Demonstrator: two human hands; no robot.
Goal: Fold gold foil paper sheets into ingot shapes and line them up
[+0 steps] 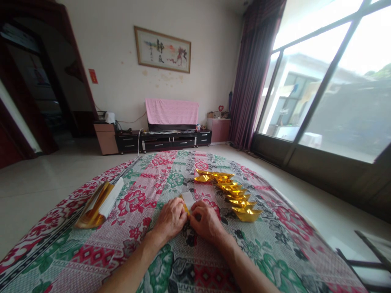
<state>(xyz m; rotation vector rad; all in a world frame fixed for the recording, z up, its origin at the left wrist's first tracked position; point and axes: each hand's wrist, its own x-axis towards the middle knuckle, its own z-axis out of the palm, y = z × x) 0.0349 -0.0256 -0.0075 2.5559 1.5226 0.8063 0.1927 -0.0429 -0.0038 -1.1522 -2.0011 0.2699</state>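
Between my hands, at the middle of the flowered tablecloth [171, 248], is a sheet of gold foil paper [187, 198] with its white side showing and a gold strip along the left. My left hand [172, 216] is closed on its left edge, fingers curled down. My right hand [205, 221] pinches the near right part, its fingertips close to the left hand's. The fingers cover much of the sheet. To the right stands a row of several folded gold paper ingots [247, 213], running away from me.
At the left of the table lies a curled stack of gold foil paper [100, 203]. Beyond the table are a low black cabinet [169, 143] and a pink cloth [172, 111]. A purple curtain [255, 77] hangs by large windows at right. A dark metal frame [363, 256] stands at lower right.
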